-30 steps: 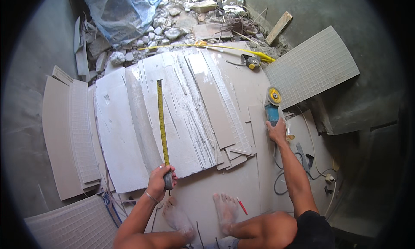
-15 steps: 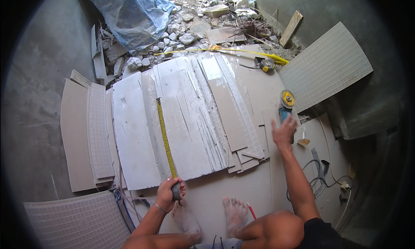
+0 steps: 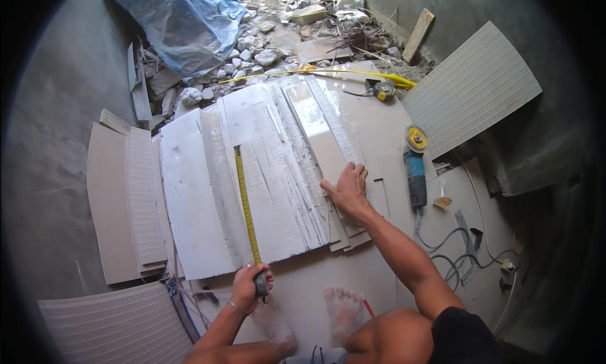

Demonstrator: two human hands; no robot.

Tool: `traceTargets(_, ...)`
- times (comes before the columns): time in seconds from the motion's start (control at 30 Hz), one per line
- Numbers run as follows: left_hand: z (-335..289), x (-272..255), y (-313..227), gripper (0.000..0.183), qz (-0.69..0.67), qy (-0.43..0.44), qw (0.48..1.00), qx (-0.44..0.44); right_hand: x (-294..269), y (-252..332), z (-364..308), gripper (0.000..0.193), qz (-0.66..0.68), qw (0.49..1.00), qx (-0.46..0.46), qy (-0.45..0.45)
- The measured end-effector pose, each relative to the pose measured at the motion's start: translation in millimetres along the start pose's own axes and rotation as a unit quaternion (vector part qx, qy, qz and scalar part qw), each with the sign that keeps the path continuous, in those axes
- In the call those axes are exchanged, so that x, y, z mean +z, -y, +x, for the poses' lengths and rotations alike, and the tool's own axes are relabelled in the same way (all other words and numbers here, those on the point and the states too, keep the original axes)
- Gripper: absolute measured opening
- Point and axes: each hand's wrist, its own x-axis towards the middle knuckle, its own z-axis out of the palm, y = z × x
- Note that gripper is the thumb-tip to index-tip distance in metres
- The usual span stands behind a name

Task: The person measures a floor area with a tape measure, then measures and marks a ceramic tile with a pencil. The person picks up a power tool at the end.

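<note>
My left hand (image 3: 247,285) is closed around a tape measure (image 3: 261,283). Its yellow blade (image 3: 245,203) runs away from me over a scored white board (image 3: 189,193), and the hooked end rests on that board. My right hand (image 3: 348,190) spans the near part of a narrow beige tile strip (image 3: 317,127), thumb at its left edge and fingers at the right. Glare shows on the strip's far part. Beneath and beside it lie several other cut tile pieces (image 3: 355,238). To the right lies an angle grinder (image 3: 415,174) with a yellow disc, untouched.
A second tape measure (image 3: 383,90) lies at the back right. Large tiles lean by the walls, one at right (image 3: 473,89), others at left (image 3: 110,203). Cables (image 3: 445,245) trail at right. Rubble (image 3: 268,56) and a blue plastic sheet (image 3: 183,26) lie beyond. A red pencil (image 3: 368,307) is near my foot.
My right hand has moved left from over the angle grinder onto the tile strip, leaving the grinder lying on the floor. The left hand still holds the tape measure with its blade out.
</note>
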Motion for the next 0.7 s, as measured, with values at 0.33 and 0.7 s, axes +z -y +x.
traceTargets(0.33, 9, -11, 7, 0.013, 0.005, -0.007, 1.000, -0.008, -58, -108, -9, 0.083, 0.038, 0.986, 0.031, -0.161)
traceTargets(0.7, 9, 17, 6, 0.011, 0.050, 0.020, 0.998, -0.011, -34, -155, -13, 0.075, 0.049, 0.991, 0.003, -0.124)
